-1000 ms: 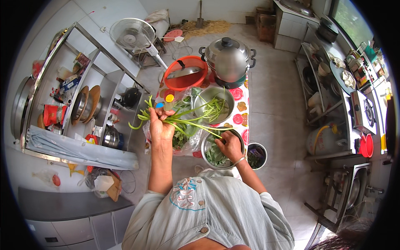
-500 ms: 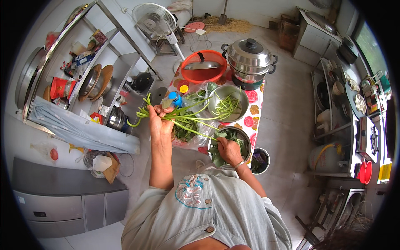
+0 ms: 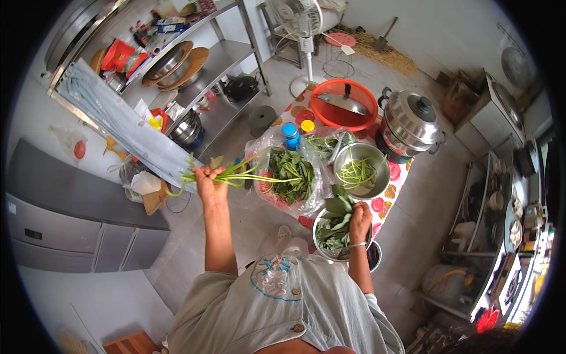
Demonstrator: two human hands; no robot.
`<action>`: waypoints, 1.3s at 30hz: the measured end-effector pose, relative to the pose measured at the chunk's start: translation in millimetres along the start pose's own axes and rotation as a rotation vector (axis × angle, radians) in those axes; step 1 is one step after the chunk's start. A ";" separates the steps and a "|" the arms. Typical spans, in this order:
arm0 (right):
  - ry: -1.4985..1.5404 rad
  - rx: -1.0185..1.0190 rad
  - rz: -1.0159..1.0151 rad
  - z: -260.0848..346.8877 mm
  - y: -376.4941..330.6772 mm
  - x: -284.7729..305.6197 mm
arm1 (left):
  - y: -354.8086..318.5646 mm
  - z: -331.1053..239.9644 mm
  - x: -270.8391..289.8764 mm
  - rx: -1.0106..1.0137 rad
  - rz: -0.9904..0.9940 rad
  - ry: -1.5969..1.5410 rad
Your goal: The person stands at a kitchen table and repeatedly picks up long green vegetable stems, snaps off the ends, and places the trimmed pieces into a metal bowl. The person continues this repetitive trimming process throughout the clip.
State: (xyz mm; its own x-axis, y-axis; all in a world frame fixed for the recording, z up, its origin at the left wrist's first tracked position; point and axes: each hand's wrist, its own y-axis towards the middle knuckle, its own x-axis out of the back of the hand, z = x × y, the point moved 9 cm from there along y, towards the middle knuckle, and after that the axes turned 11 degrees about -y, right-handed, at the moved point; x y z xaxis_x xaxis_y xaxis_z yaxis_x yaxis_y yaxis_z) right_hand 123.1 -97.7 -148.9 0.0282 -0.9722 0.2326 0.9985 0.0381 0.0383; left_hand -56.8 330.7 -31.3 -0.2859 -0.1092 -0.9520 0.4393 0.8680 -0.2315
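Note:
My left hand [image 3: 210, 179] is closed around a bunch of long green stems [image 3: 250, 177], held out to the left of the table. Pinched in my right hand [image 3: 361, 223] are green leaves [image 3: 340, 206], just above a metal bowl [image 3: 319, 246] with more loose leaves [image 3: 335, 237] in it. Behind that stands a wider metal bowl [image 3: 384, 177] with cut green stems [image 3: 358, 174]. Between my hands, an opened clear plastic bag [image 3: 321, 192] holds a heap of leafy greens [image 3: 293, 171].
A blue-capped bottle [image 3: 290, 137] and a yellow lid [image 3: 307, 125] are behind the bag. Farther back are an orange basin [image 3: 321, 112] and a steel steamer pot [image 3: 407, 121]. A standing fan [image 3: 306, 44], metal shelves [image 3: 227, 59] and a grey cabinet [image 3: 65, 236] surround the table.
My view has swung, so the table appears farther right. My hands have moved apart; the right one has lifted leaves from the bowl, while the left still grips the stems.

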 end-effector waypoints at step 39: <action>0.458 0.056 0.186 137.3 -31.8 78.5 | -246.2 276.1 -11.1 0.899 0.850 1.088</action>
State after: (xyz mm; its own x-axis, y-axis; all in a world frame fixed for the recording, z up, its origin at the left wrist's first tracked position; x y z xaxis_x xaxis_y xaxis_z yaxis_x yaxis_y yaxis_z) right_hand 87.2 -143.5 1.6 0.2354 -0.9490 -0.2096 0.9710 0.2206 0.0919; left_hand 73.4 -15.5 -19.1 0.0245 0.9288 -0.3699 0.9845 -0.0867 -0.1525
